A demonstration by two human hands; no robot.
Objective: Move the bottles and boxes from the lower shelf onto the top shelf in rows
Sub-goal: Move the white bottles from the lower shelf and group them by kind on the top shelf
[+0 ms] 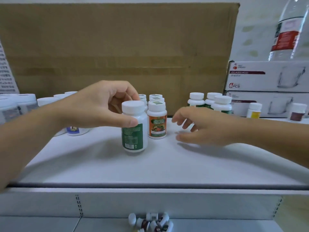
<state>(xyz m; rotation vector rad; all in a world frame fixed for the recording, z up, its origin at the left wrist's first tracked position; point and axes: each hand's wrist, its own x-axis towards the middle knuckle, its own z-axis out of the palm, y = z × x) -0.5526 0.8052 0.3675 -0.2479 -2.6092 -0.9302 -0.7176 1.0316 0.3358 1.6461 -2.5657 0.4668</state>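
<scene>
My left hand (pixel 100 106) is shut on a white bottle with a green label (pixel 134 131), which stands upright on the white top shelf (pixel 150 164). Just right of it, a row of white bottles with orange labels (pixel 157 121) runs toward the back. My right hand (pixel 200 128) hovers open over the shelf, right of that row, holding nothing. Three green-labelled bottles (pixel 212 102) stand behind it. On the lower shelf, a pile of small bottles (pixel 150 222) lies on its side at the bottom edge.
A big cardboard box (pixel 117 47) closes the back of the shelf. Several white bottles (pixel 25 104) stand at the left. At the right are stacked glass-mug boxes (pixel 267 76), a clear water bottle (pixel 289 30) on top, and two small bottles (pixel 254 110).
</scene>
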